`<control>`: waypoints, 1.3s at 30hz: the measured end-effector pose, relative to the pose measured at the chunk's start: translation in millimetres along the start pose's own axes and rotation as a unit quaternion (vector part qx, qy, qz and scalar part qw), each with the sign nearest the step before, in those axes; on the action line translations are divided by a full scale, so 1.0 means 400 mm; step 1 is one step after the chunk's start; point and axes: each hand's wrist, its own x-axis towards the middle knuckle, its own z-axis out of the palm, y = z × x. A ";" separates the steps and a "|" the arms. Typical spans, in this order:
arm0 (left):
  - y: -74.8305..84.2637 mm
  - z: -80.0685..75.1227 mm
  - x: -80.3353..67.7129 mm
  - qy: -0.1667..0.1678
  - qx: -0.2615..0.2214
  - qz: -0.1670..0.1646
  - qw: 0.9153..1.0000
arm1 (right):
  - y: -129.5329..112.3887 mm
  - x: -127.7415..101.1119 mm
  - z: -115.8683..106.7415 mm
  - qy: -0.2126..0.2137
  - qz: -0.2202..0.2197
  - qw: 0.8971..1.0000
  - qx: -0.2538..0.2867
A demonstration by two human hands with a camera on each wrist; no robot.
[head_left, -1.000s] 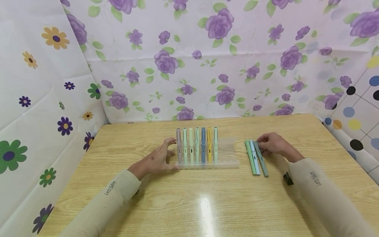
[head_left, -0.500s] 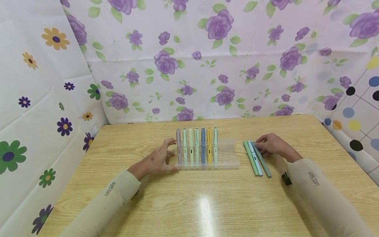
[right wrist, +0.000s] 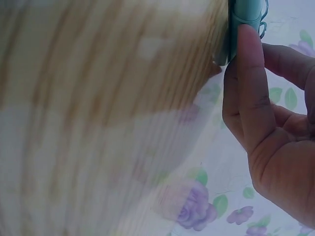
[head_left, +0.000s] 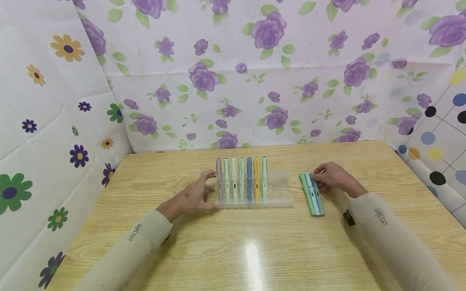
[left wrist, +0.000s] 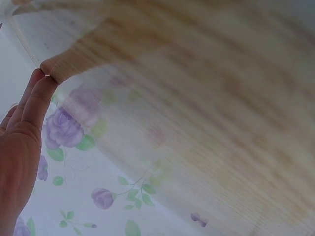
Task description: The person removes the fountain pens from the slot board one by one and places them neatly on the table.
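Observation:
A clear pen stand (head_left: 278, 204) holds several capped fountain pens in a row, among them a mauve pen (head_left: 220, 184), a blue pen (head_left: 249, 178) and a yellow pen (head_left: 257, 182). My left hand (head_left: 196, 194) spans the stand's left end, its fingertips beside the mauve pen and its thumb at the front corner. In the left wrist view, my left fingers (left wrist: 39, 101) extend nearly straight. My right hand (head_left: 333, 176) pinches the cap of a grey-green fountain pen (head_left: 319, 201). That pen lies against a light blue pen (head_left: 313, 198), with a green pen (head_left: 308, 194) on its left.
The wood-grain table (head_left: 225, 250) is glossy. Flowered cloth (head_left: 240, 93) hangs behind its back edge, with more cloth at both sides. The stand's right part (head_left: 278, 184) bears no pens. A small black object (head_left: 348, 218) shows under the right cuff.
My right hand has shifted slightly left. The grey-green pen's lower end has swung left, so it now lies alongside the light blue one. My left hand and the stand look unchanged.

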 end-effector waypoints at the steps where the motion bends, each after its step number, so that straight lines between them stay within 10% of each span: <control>1: 0.000 0.000 0.000 -0.001 -0.002 -0.002 1.000 | 0.001 0.000 0.000 -0.001 -0.001 1.000 -0.001; 25: -0.002 0.005 0.002 -0.001 -0.007 -0.006 1.000 | -0.005 -0.018 -0.019 -0.002 -0.017 1.000 -0.008; 39: 0.000 0.003 0.000 0.004 -0.003 -0.014 1.000 | -0.134 -0.054 -0.015 0.009 -0.092 0.996 -0.007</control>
